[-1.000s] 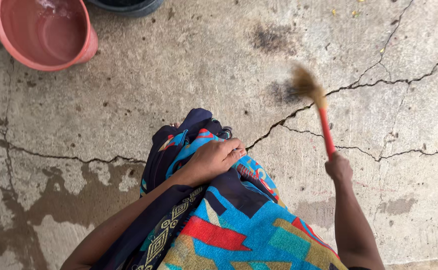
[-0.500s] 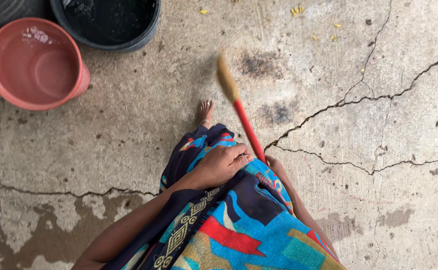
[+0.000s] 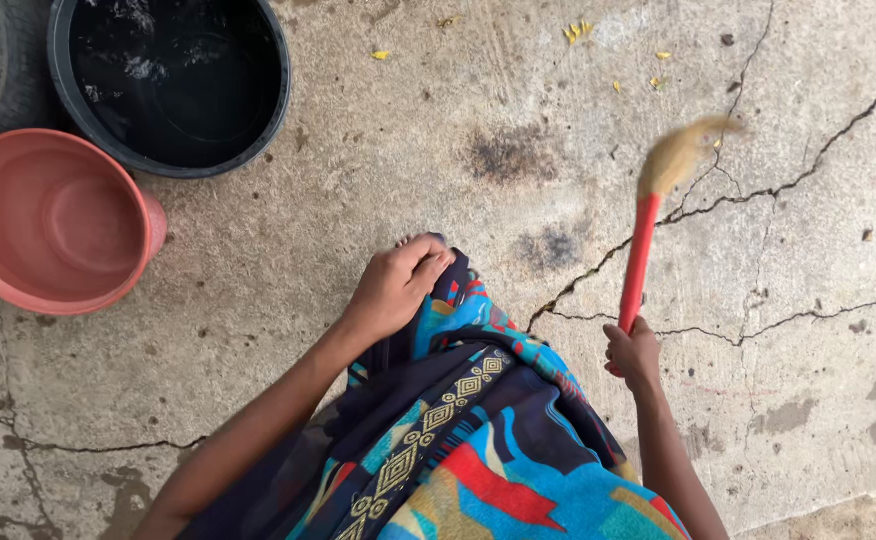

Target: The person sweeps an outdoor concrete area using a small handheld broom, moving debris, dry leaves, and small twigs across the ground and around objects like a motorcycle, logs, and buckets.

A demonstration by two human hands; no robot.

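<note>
The left hand [image 3: 396,283] bunches the bright patterned wrap cloth [image 3: 478,430] in closed fingers. The right hand [image 3: 633,352] is fisted around a red-handled straw broom [image 3: 648,225], its blurred bristles over cracked concrete floor [image 3: 378,180]. Farther off stand a terracotta plastic basin [image 3: 48,220] and black water tub [image 3: 173,80].

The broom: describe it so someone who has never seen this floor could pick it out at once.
Start at the cracked concrete floor and go right of the patterned blue wrap to the right hand. The broom rises from that grip. It alone has a bright red handle topped by a tan bristle tuft, unlike the round pink basin and black tub at far left.
</note>
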